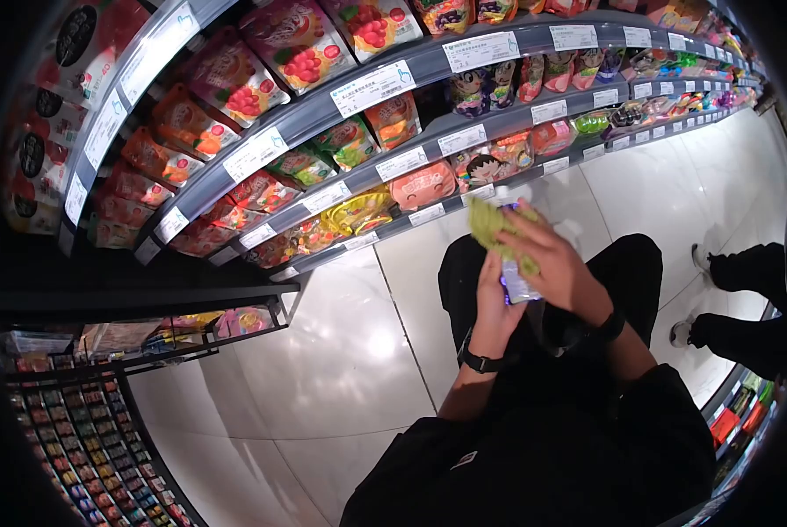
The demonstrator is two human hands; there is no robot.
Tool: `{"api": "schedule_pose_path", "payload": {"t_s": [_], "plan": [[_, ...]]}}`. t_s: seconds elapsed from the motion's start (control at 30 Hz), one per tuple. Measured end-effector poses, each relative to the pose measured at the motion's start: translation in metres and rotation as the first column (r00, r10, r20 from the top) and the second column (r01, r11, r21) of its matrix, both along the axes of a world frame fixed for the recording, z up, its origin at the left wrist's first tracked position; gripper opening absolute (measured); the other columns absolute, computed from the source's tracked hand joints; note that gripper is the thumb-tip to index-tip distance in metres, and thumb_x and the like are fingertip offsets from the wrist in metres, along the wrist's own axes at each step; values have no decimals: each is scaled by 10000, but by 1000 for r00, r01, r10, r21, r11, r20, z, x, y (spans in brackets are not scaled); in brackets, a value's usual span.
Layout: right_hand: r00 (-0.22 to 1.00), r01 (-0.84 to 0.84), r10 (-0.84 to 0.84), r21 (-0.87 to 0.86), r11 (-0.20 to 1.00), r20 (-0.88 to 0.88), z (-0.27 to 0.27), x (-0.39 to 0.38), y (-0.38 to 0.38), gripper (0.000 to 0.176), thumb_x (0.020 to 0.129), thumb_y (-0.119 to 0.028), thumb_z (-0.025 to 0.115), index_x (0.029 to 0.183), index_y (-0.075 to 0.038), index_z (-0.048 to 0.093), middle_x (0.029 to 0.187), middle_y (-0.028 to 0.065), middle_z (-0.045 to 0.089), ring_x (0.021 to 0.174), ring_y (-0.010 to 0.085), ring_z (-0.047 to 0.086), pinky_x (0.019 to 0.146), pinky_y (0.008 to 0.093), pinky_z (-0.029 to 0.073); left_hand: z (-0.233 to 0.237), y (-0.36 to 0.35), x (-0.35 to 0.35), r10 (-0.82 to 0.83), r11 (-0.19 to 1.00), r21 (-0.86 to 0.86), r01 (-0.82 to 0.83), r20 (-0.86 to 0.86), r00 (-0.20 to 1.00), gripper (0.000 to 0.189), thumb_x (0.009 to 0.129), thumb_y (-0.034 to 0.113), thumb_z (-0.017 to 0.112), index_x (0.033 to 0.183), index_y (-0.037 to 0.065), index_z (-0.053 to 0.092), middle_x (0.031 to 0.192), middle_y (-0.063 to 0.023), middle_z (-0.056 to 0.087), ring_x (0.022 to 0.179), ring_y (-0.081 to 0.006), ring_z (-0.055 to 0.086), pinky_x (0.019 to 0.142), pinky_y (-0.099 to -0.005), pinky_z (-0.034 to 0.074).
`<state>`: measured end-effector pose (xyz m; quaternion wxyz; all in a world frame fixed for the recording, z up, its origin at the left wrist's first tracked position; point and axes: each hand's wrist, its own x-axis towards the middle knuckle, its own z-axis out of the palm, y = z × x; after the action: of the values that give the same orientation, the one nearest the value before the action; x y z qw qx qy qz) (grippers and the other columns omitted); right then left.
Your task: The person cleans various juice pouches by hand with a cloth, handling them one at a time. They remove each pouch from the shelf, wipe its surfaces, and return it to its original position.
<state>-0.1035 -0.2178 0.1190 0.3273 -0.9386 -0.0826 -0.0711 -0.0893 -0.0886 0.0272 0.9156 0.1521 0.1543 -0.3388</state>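
Observation:
My left hand [496, 306] is closed around a purple-and-white pouch [521, 288] above my knees. A white, cap-like tip [501, 191] shows at its far end. My right hand [553, 263] is closed on a yellow-green cloth [488, 223] and presses it against the pouch. Cloth and fingers hide much of the pouch, so its print cannot be read. Both hands are in front of the lowest shelf, near a pink packet [422, 185] and a packet with a cartoon face [484, 167].
Curved shelves [306, 119] with price labels hold several rows of snack pouches. At the lower left stands a rack [86, 439] of small packets. Another person's legs [749, 272] are at the right. Pale tiles [350, 351] cover the floor.

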Motion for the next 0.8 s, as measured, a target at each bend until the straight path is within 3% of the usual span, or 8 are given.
{"api": "schedule_pose_path", "payload": {"t_s": [0.17, 0.37, 0.5, 0.57, 0.63, 0.67, 0.77, 0.8], "plan": [[988, -124, 135, 127, 984, -75, 7, -30, 24, 520, 856, -28, 681, 1368, -53, 595, 1533, 178, 441, 1470, 416, 340, 1172, 458, 369, -17, 23, 18, 43, 990, -137, -33, 77, 996, 368, 1093, 245, 414, 1411, 75, 484, 1334, -107, 606, 1191, -256, 629, 1004, -415, 536], [973, 222, -228, 161, 962, 20, -4, 5, 35, 506, 937, -32, 601, 1435, -32, 510, 1509, 270, 420, 1438, 441, 366, 1156, 439, 374, 27, 19, 9, 28, 1000, 10, -30, 163, 986, 466, 1103, 369, 397, 1468, 82, 435, 1418, -85, 562, 1284, -240, 563, 1105, -407, 439], [958, 287, -269, 347, 893, -101, -8, 10, 37, 422, 997, -100, 537, 1404, 5, 494, 1354, 308, 526, 1238, 496, 509, 1008, 468, 463, 37, 24, 23, 89, 995, 14, -96, 258, 962, 550, 1099, 432, 373, 1524, 83, 374, 1456, -65, 532, 1352, -242, 502, 1162, -416, 363], [948, 318, -284, 401, 859, -144, -3, 0, 41, 360, 1030, -102, 490, 1356, 49, 517, 1293, 279, 596, 1166, 430, 605, 987, 398, 472, 45, 19, 33, 127, 987, 51, -152, 335, 934, 580, 1099, 424, 386, 1562, 82, 320, 1471, -86, 515, 1350, -239, 501, 1148, -403, 377], [950, 299, -203, 504, 811, -237, 1, -9, 40, 355, 1032, -111, 504, 1346, 53, 521, 1265, 266, 610, 1128, 371, 633, 973, 380, 478, 30, 16, 41, -55, 918, 338, -208, 626, 778, 600, 1099, 405, 401, 1604, 123, 241, 1520, -118, 447, 1353, -228, 491, 1124, -389, 401], [947, 317, -231, 522, 792, -224, 2, -11, 40, 287, 1031, -169, 533, 1237, 29, 569, 1158, 262, 616, 1052, 486, 592, 873, 431, 501, 23, 12, 43, -56, 920, 335, -202, 625, 779, 613, 1098, 378, 420, 1613, 117, 212, 1532, -132, 420, 1343, -216, 491, 1103, -370, 416], [960, 279, -230, 507, 816, -157, 14, -9, 32, 297, 1007, -197, 603, 1202, 27, 585, 1108, 219, 641, 944, 383, 654, 820, 397, 514, 38, 1, 44, -25, 952, 256, -170, 616, 788, 680, 1072, 373, 493, 1609, 55, 225, 1564, -131, 396, 1388, -202, 432, 1157, -343, 324], [962, 274, -227, 510, 815, -154, 16, -6, 29, 297, 1007, -197, 603, 1202, 27, 585, 1108, 219, 641, 944, 383, 654, 820, 397, 514, 43, 1, 42, -21, 959, 248, -140, 551, 834, 678, 1046, 337, 556, 1582, 28, 279, 1457, -130, 493, 1326, -199, 473, 1133, -342, 347]]}}
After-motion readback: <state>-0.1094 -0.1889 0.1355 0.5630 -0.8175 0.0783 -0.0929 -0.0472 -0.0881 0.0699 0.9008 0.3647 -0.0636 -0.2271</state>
